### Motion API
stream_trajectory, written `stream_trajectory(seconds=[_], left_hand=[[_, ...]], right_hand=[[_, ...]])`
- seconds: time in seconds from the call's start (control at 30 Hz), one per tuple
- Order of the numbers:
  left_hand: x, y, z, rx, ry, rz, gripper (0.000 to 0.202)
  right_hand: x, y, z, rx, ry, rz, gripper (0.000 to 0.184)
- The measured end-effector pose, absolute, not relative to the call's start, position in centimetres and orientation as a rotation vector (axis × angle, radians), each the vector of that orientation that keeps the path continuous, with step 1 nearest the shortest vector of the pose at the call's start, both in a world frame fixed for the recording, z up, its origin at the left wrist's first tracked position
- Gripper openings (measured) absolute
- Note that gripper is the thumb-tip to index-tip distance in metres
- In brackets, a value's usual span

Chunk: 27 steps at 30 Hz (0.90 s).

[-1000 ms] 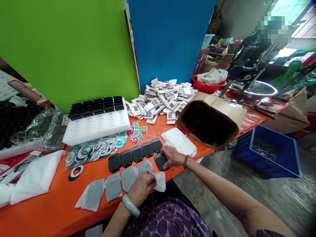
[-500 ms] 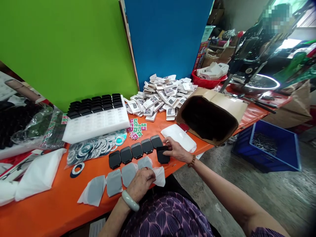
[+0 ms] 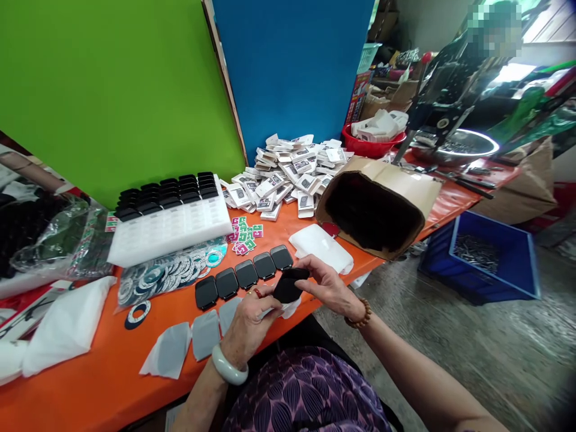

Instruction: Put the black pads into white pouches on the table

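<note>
My right hand (image 3: 332,288) pinches a black rounded-square case (image 3: 288,288) by its far right side, tilted up off the table. Close against its lower left is my left hand (image 3: 249,319), closed on a thin white sleeve (image 3: 292,308) that shows below the case. Whether the case is inside the sleeve I cannot tell. Several flat black cases (image 3: 246,274) lie in a row just beyond my hands. Grey-looking pieces in translucent white sleeves (image 3: 206,333) lie in a nearer row, partly covered by my left hand.
A white foam tray (image 3: 171,231) with black cases stands at the back left, by a bag of ring-shaped cards (image 3: 173,267). Small white boxes (image 3: 288,174) are heaped before the blue panel. A cardboard box (image 3: 400,186), white stack (image 3: 320,248) and blue crate (image 3: 481,258) are rightward.
My right hand has lifted the black case from the table and brought it left to my left hand. The white sleeve is now mostly hidden beneath it.
</note>
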State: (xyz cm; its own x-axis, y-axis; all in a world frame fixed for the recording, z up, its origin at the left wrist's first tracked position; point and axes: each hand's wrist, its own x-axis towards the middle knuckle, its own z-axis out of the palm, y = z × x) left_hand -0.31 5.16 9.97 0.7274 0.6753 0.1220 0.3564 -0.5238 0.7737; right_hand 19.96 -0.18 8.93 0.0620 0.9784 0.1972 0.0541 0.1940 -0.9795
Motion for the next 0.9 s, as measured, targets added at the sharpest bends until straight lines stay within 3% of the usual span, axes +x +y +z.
stream_trajectory(seconds=[0.2,0.6,0.67,0.8,0.83,0.9], left_hand=[[0.0,5.4,11.4,2.369,0.518,0.456,0.025],[0.7,4.4,12.7,2.078,0.573,0.961,0.013],[0.9,4.2,12.9,2.003,0.593,0.994,0.012],[1.3,4.5,13.5,1.952,0.656,0.985,0.009],[1.4,4.7,13.6,1.941,0.676,0.983,0.008],[1.5,5.1,13.4,1.908,0.735,1.016,0.005]], right_hand=[[21.2,-0.5,11.7,-1.099,-1.508,0.989,0.015],[19.4,-1.1,11.1,-1.098,-1.561,0.919,0.016],[19.5,-1.1,11.2,-1.115,-1.557,0.835,0.028],[19.6,-0.7,11.1,-1.148,-1.570,0.791,0.069],[19.4,-0.6,11.1,-1.169,-1.555,0.835,0.067],[19.0,-0.3,11.0,-1.228,-1.456,0.958,0.040]])
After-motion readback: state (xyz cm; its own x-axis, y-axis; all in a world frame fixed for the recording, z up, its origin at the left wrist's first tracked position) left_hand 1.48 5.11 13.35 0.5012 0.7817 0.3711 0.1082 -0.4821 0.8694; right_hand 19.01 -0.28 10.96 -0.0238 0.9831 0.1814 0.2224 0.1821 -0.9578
